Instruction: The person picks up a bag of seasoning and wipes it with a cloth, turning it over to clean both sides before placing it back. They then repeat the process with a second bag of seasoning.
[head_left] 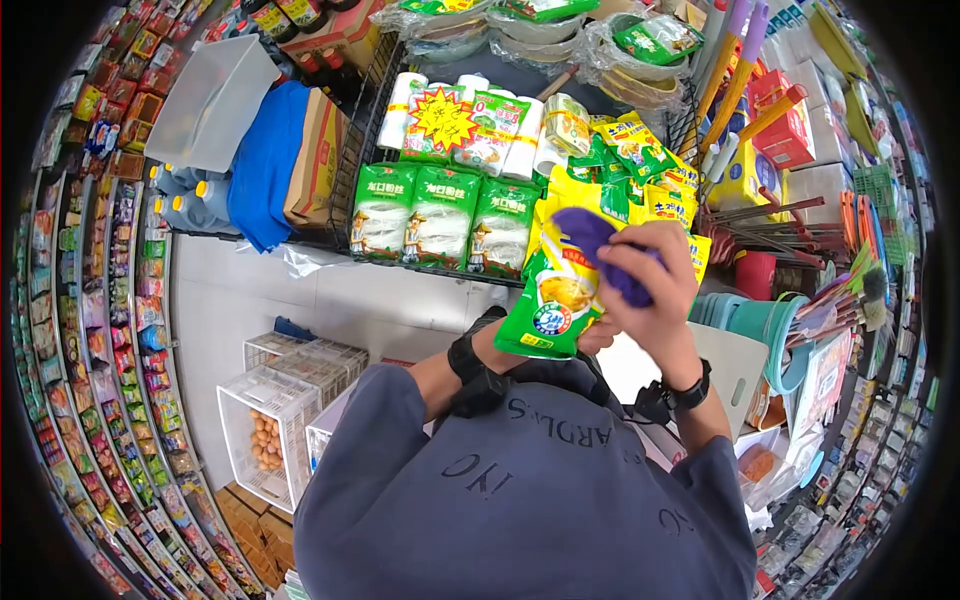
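Note:
A yellow and green packet (558,290) is held upright in front of my body, over the edge of a wire rack (440,274). My right hand (652,290) is wrapped round a purple cloth (583,232), which lies against the upper front of the packet. Behind the packet's lower part is my left hand (490,345); its fingers are mostly hidden. On the rack stand green noodle packs (440,217), with white rolls (402,110) behind them. More yellow and green packets (632,145) are piled on the rack's right side.
To the left are a blue cloth (270,165), a clear plastic bin (213,103) and bottles (187,212). White crates (262,385), one with eggs, stand on the floor. Mop handles (725,70), basins (760,325) and a white board (735,365) are at right.

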